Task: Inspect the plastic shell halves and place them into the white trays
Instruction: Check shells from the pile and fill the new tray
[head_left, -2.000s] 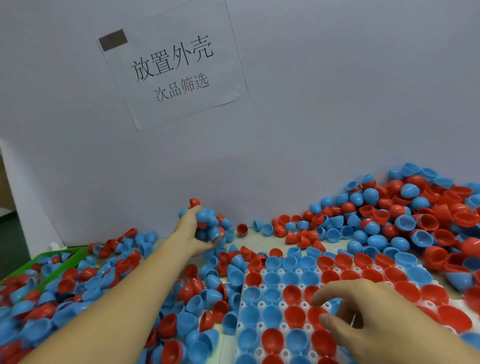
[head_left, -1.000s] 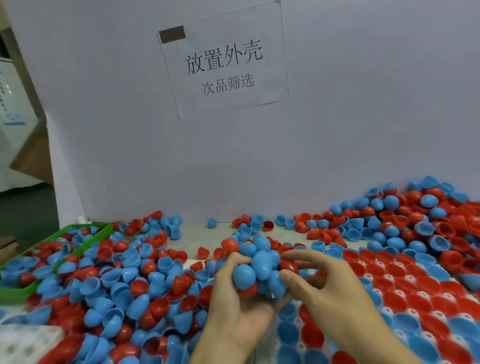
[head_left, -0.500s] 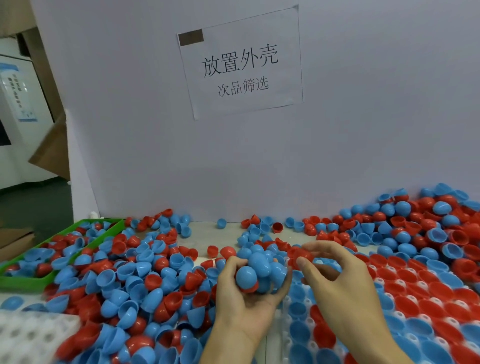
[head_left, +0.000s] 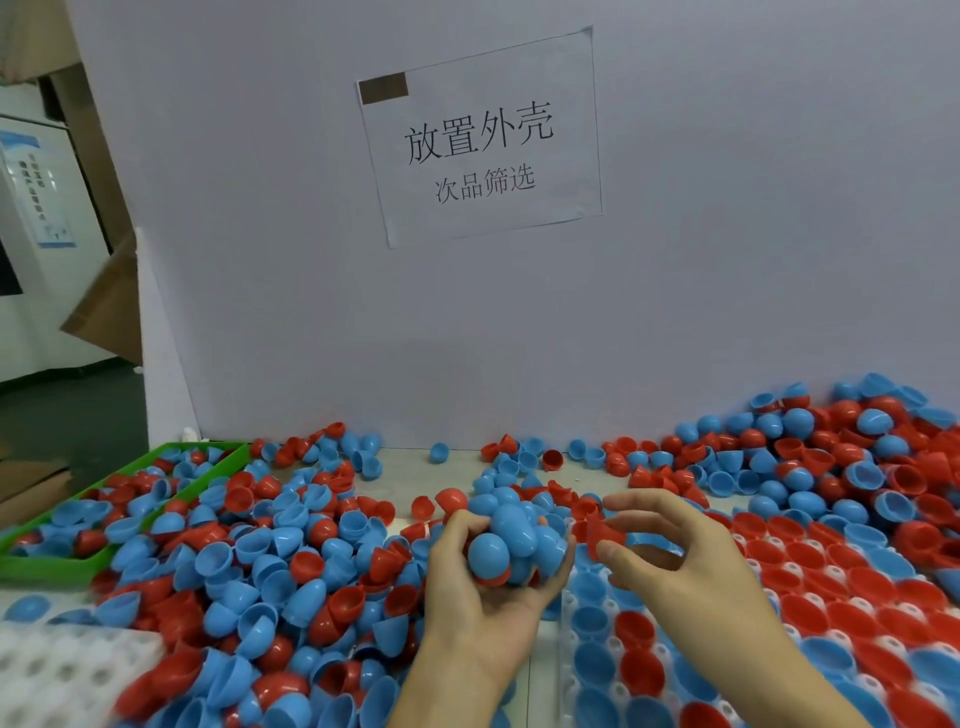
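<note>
My left hand (head_left: 480, 597), palm up at centre, cups a handful of shell halves (head_left: 511, 535), mostly blue with a few red. Just to its right, my right hand (head_left: 675, 561) pinches a single red shell half (head_left: 602, 532) between thumb and fingers. Below and right of both hands lies a white tray (head_left: 618, 644) with blue and red shell halves seated in its wells. Loose shell halves (head_left: 270, 561) cover the table to the left.
A bigger heap of shell halves (head_left: 831, 457) rises at the right against the white backboard (head_left: 467, 332). A green bin (head_left: 62, 564) with shells sits at the left. Another white tray (head_left: 57, 670), with open wells, lies at the bottom left.
My left hand scooped a handful from the far pile and brought it to the centre. My right hand left the tray, came beside it and picked out one red half.
</note>
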